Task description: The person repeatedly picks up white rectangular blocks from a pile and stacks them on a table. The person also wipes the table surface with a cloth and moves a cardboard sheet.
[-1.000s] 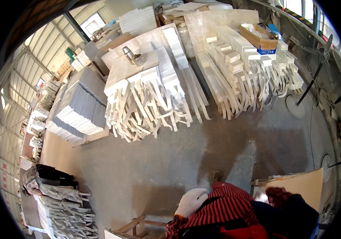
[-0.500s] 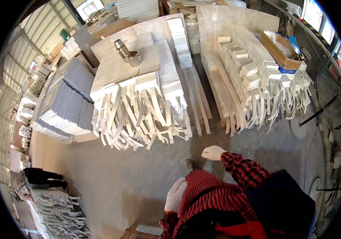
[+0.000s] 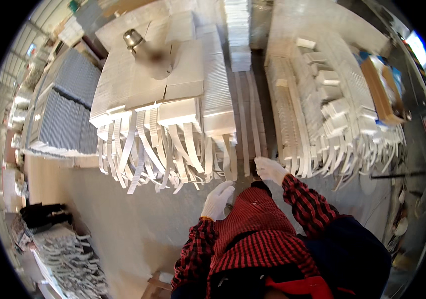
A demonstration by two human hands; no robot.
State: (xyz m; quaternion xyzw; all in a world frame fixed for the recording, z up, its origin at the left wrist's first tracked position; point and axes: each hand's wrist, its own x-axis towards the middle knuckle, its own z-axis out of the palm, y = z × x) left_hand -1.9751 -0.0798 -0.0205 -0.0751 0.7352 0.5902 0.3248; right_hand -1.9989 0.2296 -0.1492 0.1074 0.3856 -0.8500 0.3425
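Observation:
My left hand (image 3: 217, 201), in a white knit glove, hovers in front of my body with its fingers stretched and nothing in it. My right hand (image 3: 271, 170), gloved alike, is farther forward, its fingers loosely extended and no object in them. It is nearest to the gap between two stacks and to long pale strips (image 3: 255, 117) lying in that gap. Ahead of the left hand, a large stack of white boards (image 3: 183, 112) has many pale strips (image 3: 145, 142) hanging from its front. Another stack of white pieces (image 3: 336, 108) with hanging strips stands ahead and right.
A shiny metal flask (image 3: 133, 39) and a blurred metal cup (image 3: 162, 74) stand on the large stack. Grey-edged boards (image 3: 68, 119) are piled left. A cardboard box (image 3: 382, 92) rests on the right stack. Another person (image 3: 43, 217) works at lower left. A wooden frame (image 3: 157, 285) is near my left arm.
I have moved closer to the stacks. My left hand has risen from beside my leg and gone forward, and my right hand has also moved forward. The view has tipped downward.

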